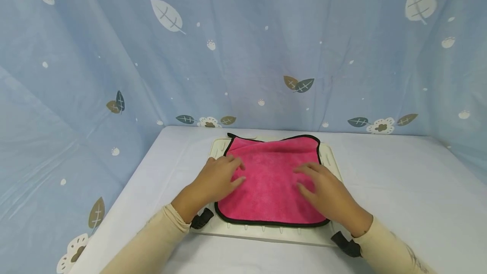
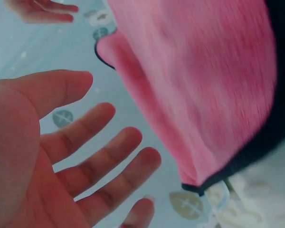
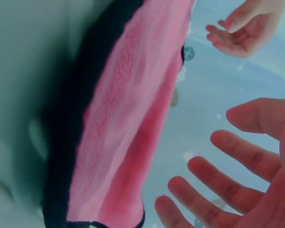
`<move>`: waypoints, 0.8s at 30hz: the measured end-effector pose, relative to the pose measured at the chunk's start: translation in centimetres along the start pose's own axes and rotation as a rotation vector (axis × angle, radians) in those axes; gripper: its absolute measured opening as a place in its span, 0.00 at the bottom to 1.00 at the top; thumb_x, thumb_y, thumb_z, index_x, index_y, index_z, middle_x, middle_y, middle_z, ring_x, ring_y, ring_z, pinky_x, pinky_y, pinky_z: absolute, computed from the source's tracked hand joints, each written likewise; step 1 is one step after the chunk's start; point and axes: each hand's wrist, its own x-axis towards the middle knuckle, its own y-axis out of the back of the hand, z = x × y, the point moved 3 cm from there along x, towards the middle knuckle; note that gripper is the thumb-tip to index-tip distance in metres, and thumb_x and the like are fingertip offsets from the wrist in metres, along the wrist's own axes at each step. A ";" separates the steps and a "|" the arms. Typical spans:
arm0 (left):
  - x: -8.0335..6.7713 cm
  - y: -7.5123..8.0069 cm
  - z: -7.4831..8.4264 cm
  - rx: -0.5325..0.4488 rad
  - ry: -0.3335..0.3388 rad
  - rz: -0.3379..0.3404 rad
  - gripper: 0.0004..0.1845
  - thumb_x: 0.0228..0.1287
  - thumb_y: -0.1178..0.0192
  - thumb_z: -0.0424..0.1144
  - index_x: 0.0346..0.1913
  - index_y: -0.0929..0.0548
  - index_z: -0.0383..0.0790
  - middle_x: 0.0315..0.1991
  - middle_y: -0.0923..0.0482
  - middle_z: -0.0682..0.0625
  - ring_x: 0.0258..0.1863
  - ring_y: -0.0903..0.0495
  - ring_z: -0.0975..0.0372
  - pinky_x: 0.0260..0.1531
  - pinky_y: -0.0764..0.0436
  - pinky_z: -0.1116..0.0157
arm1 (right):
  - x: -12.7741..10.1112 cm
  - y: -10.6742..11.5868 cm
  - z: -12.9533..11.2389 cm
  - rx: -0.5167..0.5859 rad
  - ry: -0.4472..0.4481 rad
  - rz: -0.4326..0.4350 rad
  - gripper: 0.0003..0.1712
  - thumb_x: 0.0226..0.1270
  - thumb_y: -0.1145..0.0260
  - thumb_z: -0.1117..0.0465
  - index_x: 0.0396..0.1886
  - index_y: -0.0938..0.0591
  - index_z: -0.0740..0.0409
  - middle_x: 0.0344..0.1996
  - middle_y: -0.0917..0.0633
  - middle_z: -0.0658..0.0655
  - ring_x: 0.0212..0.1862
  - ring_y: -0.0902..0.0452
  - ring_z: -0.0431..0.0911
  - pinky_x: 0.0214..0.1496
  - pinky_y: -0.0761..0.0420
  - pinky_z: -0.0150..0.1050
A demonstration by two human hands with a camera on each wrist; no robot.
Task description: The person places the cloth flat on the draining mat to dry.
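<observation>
Pink towel (image 1: 270, 181) is being smoothed on the white board (image 1: 262, 231); left hand (image 1: 218, 179) and right hand (image 1: 323, 189) lie flat, grip open. Even outward strokes are best.

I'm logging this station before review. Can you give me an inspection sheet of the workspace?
Surface: white table bearing a pale board.
Job's things: pink cloth with black edging, spread flat on the board.
Clutter: nothing seen.
Hands: left hand and right hand over the cloth, fingers straight; contact unclear.
Cables: nothing seen; black wrist straps only.
Surroundings: blue leaf-print curtain behind and beside.
</observation>
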 end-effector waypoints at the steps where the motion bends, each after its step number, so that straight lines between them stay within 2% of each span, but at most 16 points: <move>1: -0.2 -0.1 0.3 -0.004 -0.024 -0.010 0.14 0.67 0.35 0.49 0.50 0.18 0.47 0.46 0.18 0.50 0.46 0.19 0.59 0.51 0.26 0.46 | 0.0 -0.1 -0.1 -0.003 0.004 0.000 0.20 0.61 0.28 0.63 0.54 0.16 0.57 0.53 0.18 0.55 0.57 0.21 0.52 0.57 0.19 0.52; 4: -0.5 -0.4 0.9 -0.033 -0.088 -0.060 0.16 0.68 0.36 0.49 0.53 0.18 0.47 0.49 0.19 0.51 0.46 0.20 0.60 0.53 0.24 0.46 | -0.2 -0.1 -0.3 -0.005 0.016 0.003 0.18 0.61 0.27 0.63 0.52 0.16 0.57 0.52 0.17 0.54 0.57 0.21 0.51 0.56 0.18 0.51; 8: -0.9 -0.7 1.3 -0.067 -0.139 -0.132 0.17 0.67 0.36 0.50 0.55 0.19 0.50 0.49 0.20 0.54 0.42 0.22 0.63 0.52 0.21 0.56 | -0.4 -0.3 -0.4 0.002 0.030 0.001 0.17 0.61 0.27 0.62 0.50 0.15 0.57 0.50 0.17 0.53 0.55 0.20 0.49 0.55 0.17 0.49; 15: -1.5 -1.3 1.8 -0.056 -0.208 -0.183 0.18 0.64 0.33 0.52 0.54 0.18 0.52 0.48 0.20 0.56 0.47 0.22 0.65 0.54 0.22 0.60 | -0.8 -0.9 -0.8 0.012 0.067 -0.017 0.16 0.60 0.26 0.62 0.48 0.14 0.57 0.48 0.17 0.50 0.52 0.19 0.45 0.53 0.17 0.45; 20: -1.8 -1.7 2.2 -0.047 -0.216 -0.200 0.18 0.62 0.32 0.52 0.53 0.18 0.54 0.48 0.21 0.57 0.49 0.22 0.65 0.56 0.24 0.57 | -1.0 -1.2 -1.0 0.011 0.074 -0.043 0.17 0.58 0.25 0.62 0.48 0.14 0.56 0.47 0.17 0.48 0.51 0.19 0.43 0.52 0.16 0.43; 24: -2.0 -1.9 2.5 -0.048 -0.200 -0.228 0.20 0.59 0.30 0.52 0.54 0.18 0.55 0.50 0.21 0.57 0.52 0.22 0.64 0.58 0.25 0.52 | -1.0 -1.4 -1.2 0.003 0.081 -0.063 0.17 0.59 0.25 0.60 0.48 0.14 0.55 0.48 0.17 0.50 0.52 0.20 0.44 0.52 0.16 0.43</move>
